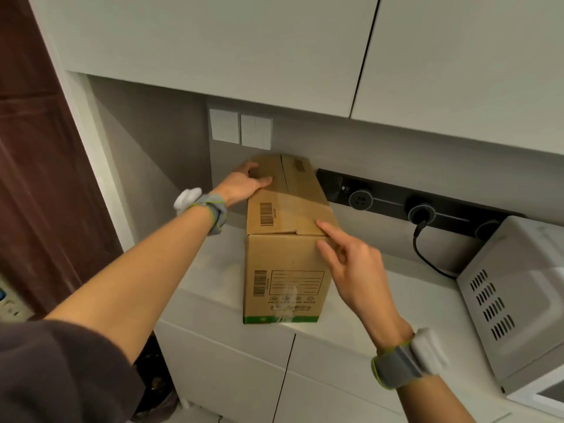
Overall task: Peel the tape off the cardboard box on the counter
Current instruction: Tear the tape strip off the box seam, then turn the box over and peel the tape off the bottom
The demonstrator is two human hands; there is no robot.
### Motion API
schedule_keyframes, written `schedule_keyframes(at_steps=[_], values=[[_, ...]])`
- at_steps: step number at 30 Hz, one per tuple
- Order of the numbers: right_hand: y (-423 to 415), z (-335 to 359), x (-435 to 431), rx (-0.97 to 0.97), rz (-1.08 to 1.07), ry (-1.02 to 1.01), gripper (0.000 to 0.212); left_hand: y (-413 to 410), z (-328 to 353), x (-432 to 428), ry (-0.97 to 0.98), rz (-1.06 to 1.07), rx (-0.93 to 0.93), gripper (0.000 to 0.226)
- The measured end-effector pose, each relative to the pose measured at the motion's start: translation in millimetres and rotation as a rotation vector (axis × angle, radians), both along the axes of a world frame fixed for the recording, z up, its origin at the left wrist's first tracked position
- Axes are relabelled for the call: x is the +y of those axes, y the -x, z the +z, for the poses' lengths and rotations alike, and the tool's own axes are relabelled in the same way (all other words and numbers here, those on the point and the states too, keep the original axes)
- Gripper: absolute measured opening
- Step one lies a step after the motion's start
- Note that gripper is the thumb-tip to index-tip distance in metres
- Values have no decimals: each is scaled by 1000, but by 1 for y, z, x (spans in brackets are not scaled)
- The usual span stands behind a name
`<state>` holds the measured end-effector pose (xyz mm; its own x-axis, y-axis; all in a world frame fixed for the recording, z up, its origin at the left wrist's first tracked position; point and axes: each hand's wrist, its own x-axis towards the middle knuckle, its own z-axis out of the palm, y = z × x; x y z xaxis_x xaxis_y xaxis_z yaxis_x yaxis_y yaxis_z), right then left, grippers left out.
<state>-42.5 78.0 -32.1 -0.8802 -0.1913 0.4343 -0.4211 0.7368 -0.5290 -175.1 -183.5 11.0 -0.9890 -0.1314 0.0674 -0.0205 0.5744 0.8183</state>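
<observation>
Cardboard box (283, 254) parked on the white tabletop (366, 303), close to the front edge, long side running away toward the wall. Barcodes on the lid and the near face, green stripe along the bottom. Clear tape (286, 303) showing as a shiny strip low on the near face. Another glossy band across the lid, hard to trace tbh.

Left grip (244, 184) way out at the far-left top corner of the box, fingers curled over the edge there, thumb lying flat on the lid. Clamped onto the cardboard, basically. Right grip (351, 264) at the near-right top corner, index finger straight and touching the lid just by the edge, thumb straight against the upper near face, other fingers loosely bent beside the right wall. Spread, not pinching anything. Shiny strip on the near face well below it, apart from both grips.

Grey wristbands (393, 369) with white pods on both wrists, dark sleeve (61, 377) on the left arm. Off to the right, microwave (512, 300) on the same tabletop, black socket rail (387, 199) on the wall behind with a black cable (427, 257) plugged in. Two white switch plates (224, 126) above the box, pale cupboards (213, 41) overhead.
</observation>
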Motion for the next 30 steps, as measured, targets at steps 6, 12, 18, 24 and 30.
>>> schedule_keyframes(at_steps=[6,12,18,24,30], values=[[7,-10,16,86,-22,-88,47,33,-17,-14,-106,-59,-31,78],[5,-16,12,102,-22,-1,46,50,-26,-22,-149,-61,-12,82],[11,-20,14,130,-20,62,46,55,-28,-27,-90,-92,51,62],[13,-26,11,168,-51,136,41,62,-25,-27,-75,-99,81,54],[13,-30,13,169,-55,136,41,78,-26,-31,-61,-90,74,57]])
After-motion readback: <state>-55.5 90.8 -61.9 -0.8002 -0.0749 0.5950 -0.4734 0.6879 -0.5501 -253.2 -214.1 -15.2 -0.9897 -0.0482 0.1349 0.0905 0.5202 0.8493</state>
